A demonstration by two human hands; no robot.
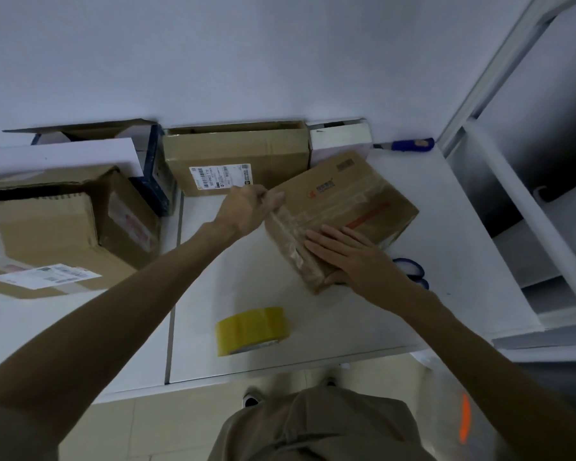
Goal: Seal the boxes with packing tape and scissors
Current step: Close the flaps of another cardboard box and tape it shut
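A: Status of the cardboard box (346, 201)?
B: Laid flat and skewed on the white table (453, 207), right of centre. A clear tape strip (288, 227) is run across its left end, wrinkled, over older tape.
A: Hands?
B: The strip's far end is pinched by the left hand (246, 209), fingers curled, at the box's far-left corner. That area is blurred, so grip detail is limited. The box top is pressed by the right hand (345, 252), fingers straight and together, nothing held.
A: Step?
B: Judged as a strip being laid on one end seam. Sealing looks unfinished.
A: Tools?
B: The yellow packing tape roll (251, 329) is stood on edge near the table's front edge, apart from the box. No link to the strip can be seen. Of the scissors (413, 269) only blue handles are shown, just beside the box, mostly hidden behind the right wrist.
A: Next?
B: Probably the strip is to be rubbed down along its length with the box kept pinned. Roll and scissors would be needed for the next seam.
A: Surroundings?
B: A labelled carton (236, 154) and a larger carton (47, 227) are set toward the wall.
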